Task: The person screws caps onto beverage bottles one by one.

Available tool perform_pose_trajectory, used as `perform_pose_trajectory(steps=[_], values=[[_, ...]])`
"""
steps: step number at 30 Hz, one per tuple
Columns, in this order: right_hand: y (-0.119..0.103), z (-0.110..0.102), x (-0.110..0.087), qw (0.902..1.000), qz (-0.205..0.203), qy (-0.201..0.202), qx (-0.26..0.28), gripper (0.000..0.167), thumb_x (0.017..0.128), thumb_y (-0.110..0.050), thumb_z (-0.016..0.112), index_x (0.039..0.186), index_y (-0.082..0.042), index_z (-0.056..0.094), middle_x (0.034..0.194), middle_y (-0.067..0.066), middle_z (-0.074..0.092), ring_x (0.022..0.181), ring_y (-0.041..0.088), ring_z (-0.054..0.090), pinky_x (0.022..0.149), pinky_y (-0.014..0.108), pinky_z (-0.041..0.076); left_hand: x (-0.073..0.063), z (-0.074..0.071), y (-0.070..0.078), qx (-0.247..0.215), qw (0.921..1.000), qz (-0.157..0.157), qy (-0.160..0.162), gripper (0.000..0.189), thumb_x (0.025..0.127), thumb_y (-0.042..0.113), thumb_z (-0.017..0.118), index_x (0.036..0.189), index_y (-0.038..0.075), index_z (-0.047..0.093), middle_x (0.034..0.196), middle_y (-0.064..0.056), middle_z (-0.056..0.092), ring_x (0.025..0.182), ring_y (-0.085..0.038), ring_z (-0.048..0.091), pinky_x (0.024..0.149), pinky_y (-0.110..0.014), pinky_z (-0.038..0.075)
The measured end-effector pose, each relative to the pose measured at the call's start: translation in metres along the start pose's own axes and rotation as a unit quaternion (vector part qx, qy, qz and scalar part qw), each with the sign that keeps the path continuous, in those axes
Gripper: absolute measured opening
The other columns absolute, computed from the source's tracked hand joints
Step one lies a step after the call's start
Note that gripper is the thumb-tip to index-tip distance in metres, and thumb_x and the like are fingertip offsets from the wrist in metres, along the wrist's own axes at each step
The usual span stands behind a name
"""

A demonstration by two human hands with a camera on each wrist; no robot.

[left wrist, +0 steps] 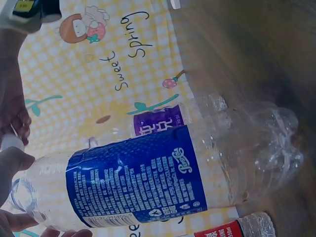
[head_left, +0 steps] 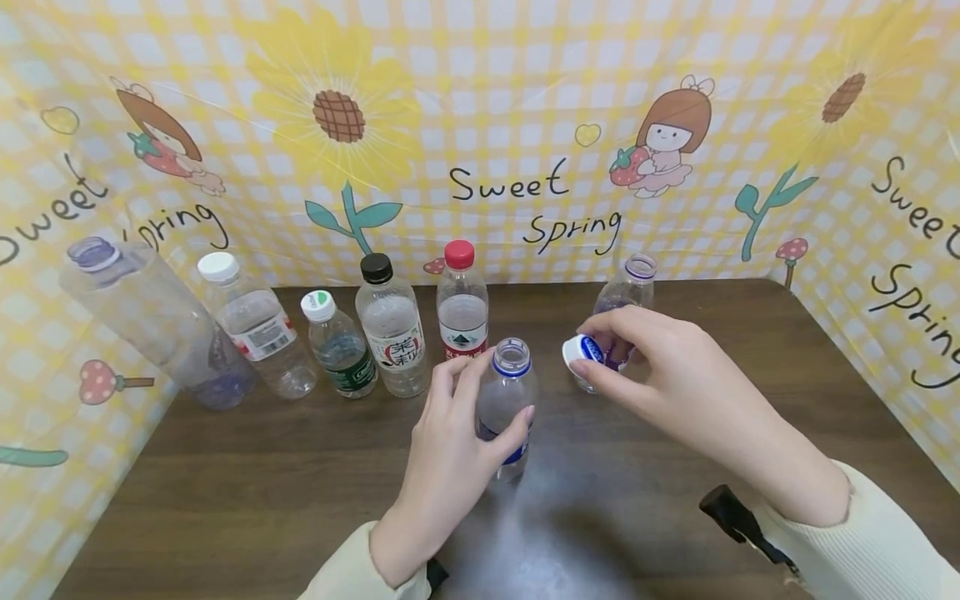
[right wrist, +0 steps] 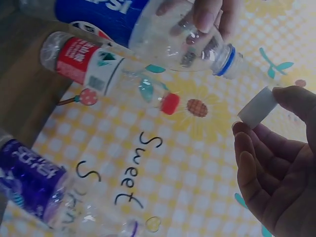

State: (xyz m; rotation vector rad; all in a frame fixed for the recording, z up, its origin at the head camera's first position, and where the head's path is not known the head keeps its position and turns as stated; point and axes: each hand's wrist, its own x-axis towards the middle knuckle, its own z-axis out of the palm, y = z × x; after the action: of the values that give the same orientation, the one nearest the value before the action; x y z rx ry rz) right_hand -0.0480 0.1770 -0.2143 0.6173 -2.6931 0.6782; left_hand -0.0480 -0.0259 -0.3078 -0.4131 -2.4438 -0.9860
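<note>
My left hand (head_left: pixel 453 442) grips a clear plastic Pepsi bottle (head_left: pixel 504 402) around its upper part, thumb on the near right side. The bottle stands upright with a bare, uncapped mouth and a blue ring at its neck; its blue label shows large in the left wrist view. To the right of that mouth, my right hand (head_left: pixel 667 375) pinches a white bottle cap (right wrist: pixel 258 108) with a blue top between thumb and fingers. In the right wrist view the cap is a short way from the bottle's neck. Behind the right hand stands an uncapped bottle (head_left: pixel 640 268) with a purple label.
Along the back stand a red-capped bottle (head_left: pixel 461 308), a black-capped bottle (head_left: pixel 390 312), a small green-labelled bottle (head_left: pixel 341 346) and a white-capped bottle (head_left: pixel 258 321). A large uncapped bottle (head_left: pixel 150 308) is at far left. Patterned cloth (head_left: pixel 495 100) surrounds the dark wooden table (head_left: pixel 247 500).
</note>
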Motion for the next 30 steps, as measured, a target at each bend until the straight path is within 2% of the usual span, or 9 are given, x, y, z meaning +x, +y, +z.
perform_pose_trajectory(steps=[8, 13, 19, 24, 30], values=[[-0.015, 0.0, 0.01, 0.9995, -0.031, -0.006, 0.005, 0.021, 0.085, -0.026, 0.072, 0.102, -0.017, 0.066, 0.082, -0.011, 0.062, 0.073, 0.002, 0.053, 0.065, 0.022, 0.048, -0.013, -0.003, 0.002, -0.003, 1.0, 0.006, -0.003, 0.065, 0.074, 0.032, 0.081, 0.129, 0.012, 0.055, 0.117, -0.009, 0.051, 0.096, -0.022, 0.061, 0.075, -0.036, 0.056], [-0.019, 0.005, 0.013, 0.996, -0.089, 0.0, 0.012, 0.024, 0.084, -0.027, 0.073, 0.103, -0.017, 0.065, 0.085, -0.012, 0.062, 0.076, -0.001, 0.053, 0.066, 0.021, 0.048, -0.021, -0.002, 0.003, 0.003, 0.9991, 0.04, 0.012, 0.065, 0.071, 0.03, 0.083, 0.127, 0.012, 0.056, 0.112, -0.008, 0.051, 0.091, -0.02, 0.062, 0.07, -0.035, 0.056], [-0.021, 0.01, 0.016, 0.9865, -0.161, -0.019, -0.026, 0.027, 0.087, -0.025, 0.07, 0.109, -0.012, 0.065, 0.099, -0.007, 0.064, 0.088, 0.002, 0.058, 0.076, 0.027, 0.052, -0.023, -0.002, 0.003, 0.006, 0.998, 0.06, 0.018, 0.065, 0.069, 0.03, 0.084, 0.125, 0.01, 0.056, 0.112, -0.008, 0.052, 0.092, -0.02, 0.062, 0.071, -0.035, 0.056], [-0.022, 0.01, 0.018, 0.9806, -0.188, -0.045, -0.032, 0.027, 0.085, -0.018, 0.072, 0.11, -0.013, 0.067, 0.103, -0.007, 0.064, 0.093, 0.004, 0.06, 0.078, 0.026, 0.053, -0.023, -0.003, 0.003, 0.002, 0.9985, 0.053, 0.013, 0.065, 0.07, 0.03, 0.084, 0.124, 0.01, 0.056, 0.113, -0.009, 0.052, 0.093, -0.02, 0.062, 0.072, -0.035, 0.056], [-0.023, 0.012, 0.02, 0.9767, -0.201, -0.068, -0.032, 0.026, 0.085, -0.013, 0.071, 0.11, -0.015, 0.067, 0.105, -0.008, 0.064, 0.097, 0.004, 0.061, 0.079, 0.026, 0.054, -0.023, -0.003, 0.003, -0.01, 0.9992, 0.038, -0.002, 0.063, 0.071, 0.03, 0.083, 0.125, 0.01, 0.056, 0.114, -0.007, 0.051, 0.095, -0.017, 0.061, 0.075, -0.034, 0.056]])
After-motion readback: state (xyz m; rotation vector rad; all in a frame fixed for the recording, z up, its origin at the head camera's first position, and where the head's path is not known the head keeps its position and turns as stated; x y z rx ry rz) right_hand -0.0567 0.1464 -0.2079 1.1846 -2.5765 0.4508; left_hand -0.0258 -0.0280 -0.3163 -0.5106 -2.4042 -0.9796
